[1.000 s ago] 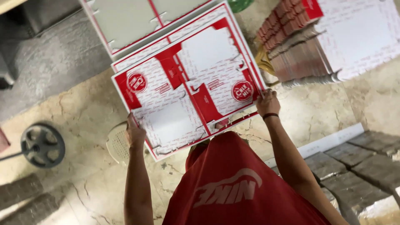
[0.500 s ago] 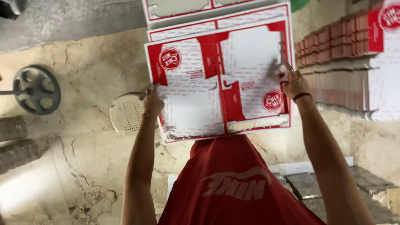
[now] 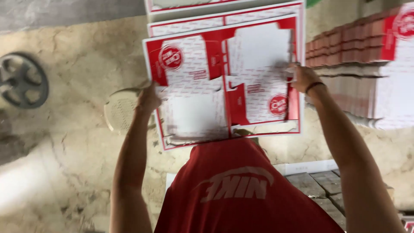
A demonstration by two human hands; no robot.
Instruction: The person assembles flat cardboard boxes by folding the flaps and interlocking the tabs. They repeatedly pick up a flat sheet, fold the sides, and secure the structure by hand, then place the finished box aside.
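**Flat box blank held over a marble floor**

A cracked beige marble floor (image 3: 64,142) fills the background; a round dark metal wheel (image 3: 19,85) lies at the far left, and a pale round perforated disc (image 3: 118,111) lies near the left hand. A flat, unfolded red-and-white carton blank (image 3: 224,82) is held by its two side edges above the floor, in front of a red shirt (image 3: 241,190). The blank's left edge is gripped by the left hand (image 3: 148,98), fingers curled closed over it; the right edge is pinched by the right hand (image 3: 303,77), whose wrist bears a dark band. No container is formed yet and nothing is held in it. Further flat blanks (image 3: 224,15) lie beyond it. At right, a tall stack of folded cartons (image 3: 358,47) is seen edge-on. Grey paving blocks (image 3: 321,190) are visible at lower right.
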